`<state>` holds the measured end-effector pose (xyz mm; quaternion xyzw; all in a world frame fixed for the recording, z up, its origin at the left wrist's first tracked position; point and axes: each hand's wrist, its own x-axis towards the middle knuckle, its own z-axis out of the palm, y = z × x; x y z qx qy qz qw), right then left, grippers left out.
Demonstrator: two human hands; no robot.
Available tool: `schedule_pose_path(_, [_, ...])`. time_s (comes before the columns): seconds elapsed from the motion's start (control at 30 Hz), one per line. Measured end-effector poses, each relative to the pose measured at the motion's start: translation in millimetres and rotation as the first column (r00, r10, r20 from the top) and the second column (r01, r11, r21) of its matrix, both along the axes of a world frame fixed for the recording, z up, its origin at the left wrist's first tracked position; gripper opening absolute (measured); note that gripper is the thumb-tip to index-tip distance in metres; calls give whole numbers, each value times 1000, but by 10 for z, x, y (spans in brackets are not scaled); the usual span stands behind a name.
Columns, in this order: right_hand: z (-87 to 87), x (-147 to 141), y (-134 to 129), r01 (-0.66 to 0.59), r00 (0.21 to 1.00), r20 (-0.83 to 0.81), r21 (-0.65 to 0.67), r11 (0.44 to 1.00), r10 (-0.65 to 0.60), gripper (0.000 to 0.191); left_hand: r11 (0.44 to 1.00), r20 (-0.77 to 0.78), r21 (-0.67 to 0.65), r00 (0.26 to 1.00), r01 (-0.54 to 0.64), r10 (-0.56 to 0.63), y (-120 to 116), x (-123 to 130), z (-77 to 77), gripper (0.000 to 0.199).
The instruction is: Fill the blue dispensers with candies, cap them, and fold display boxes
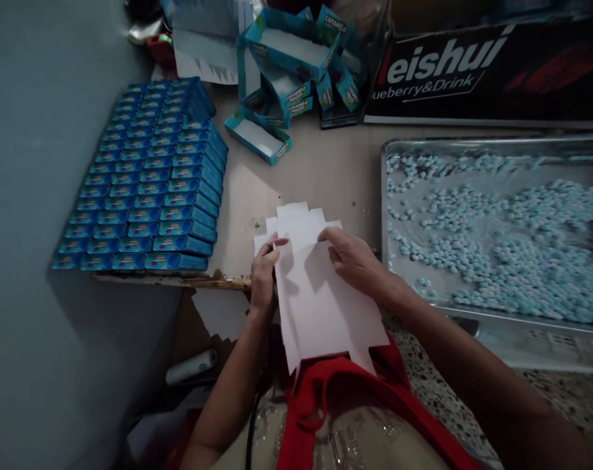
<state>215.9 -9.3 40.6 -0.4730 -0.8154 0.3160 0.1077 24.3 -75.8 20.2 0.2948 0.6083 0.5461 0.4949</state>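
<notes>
A flat die-cut cardboard box blank (320, 307), white side up with notched edges, lies across the table edge and my lap. My left hand (265, 271) grips its left side, thumb over the top face, and the side flap there is partly bent up. On the upper right part of the blank is my right hand (349, 254), fingers curled, index finger and thumb at the card near a crease. The fingers below the card's edge are hidden. Beyond my hands rests an open blue box tray (259, 138) with a white inside.
Stacked blue packs (144, 183) fill the table's left side. More folded blue trays (291, 46) are piled at the back. At right stands a metal tray (385, 215) of pale blue and white candies (531, 241), before a black printed carton (472, 72).
</notes>
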Motion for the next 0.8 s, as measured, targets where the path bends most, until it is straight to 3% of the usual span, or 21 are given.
schedule_pose_path(0.1, [-24,-150,66,-21,985,174,55,998,11,41,988,-9,139,997,-71,73,202,71,-120,52])
schedule_pose_path(0.17, [-67,-215,97,-3,974,225,73,997,-14,42,984,-22,174,999,-42,47,288,91,-166,61])
schedule_pose_path(0.33, [-212,-159,83,259,966,-21,15,966,-258,43,976,-348,180,936,118,-49,220,79,-51,25])
schedule_pose_path(0.43, [-226,-95,4,329,935,-110,-79,941,-336,53,975,-408,170,911,140,-60,98,93,57,19])
schedule_pose_path(0.53, [-165,-106,-55,291,953,-70,-55,955,-294,64,977,-354,171,933,131,-63,66,115,83,11])
schedule_pose_path(0.7, [-12,-129,35,141,990,26,-16,990,-141,71,999,-235,41,972,29,-19,212,33,48,24])
schedule_pose_path(0.8, [91,-92,151,42,996,81,-34,999,-39,62,994,-249,-14,963,107,-108,290,-101,71,23])
